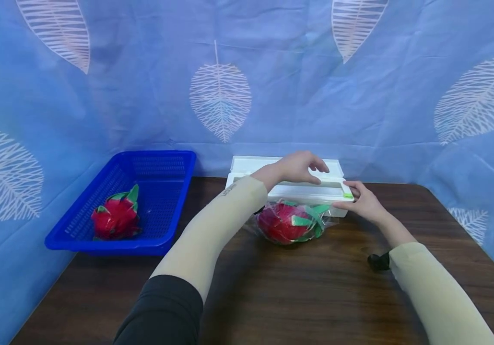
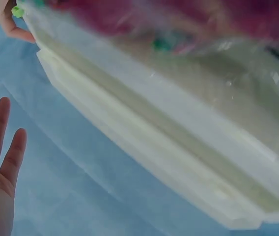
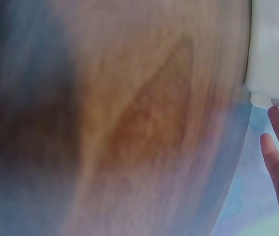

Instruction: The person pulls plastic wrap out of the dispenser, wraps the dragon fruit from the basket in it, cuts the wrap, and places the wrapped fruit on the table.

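A long white cling film dispenser (image 1: 311, 194) lies across the back of the table, its lid (image 1: 334, 167) raised. My right hand (image 1: 367, 205) grips its right end, thumb at the front and fingers round behind, beside a small bright green tab (image 1: 348, 195). Over the dispenser hovers my left hand (image 1: 298, 168), fingers loosely bent and nothing held; the left wrist view shows these fingers (image 2: 1, 130) spread apart. In front of the dispenser sits a red dragon fruit (image 1: 280, 224) with green leaf tips, covered in clear film (image 2: 257, 86). The left forearm overlaps the dispenser's left part.
To the left stands a blue plastic basket (image 1: 119, 246) with another dragon fruit (image 1: 116, 219) inside. A blue cloth (image 1: 281, 110) with white leaf prints hangs behind the brown wooden table (image 1: 307, 287). Each forearm wears a pale sleeve (image 1: 437, 287).
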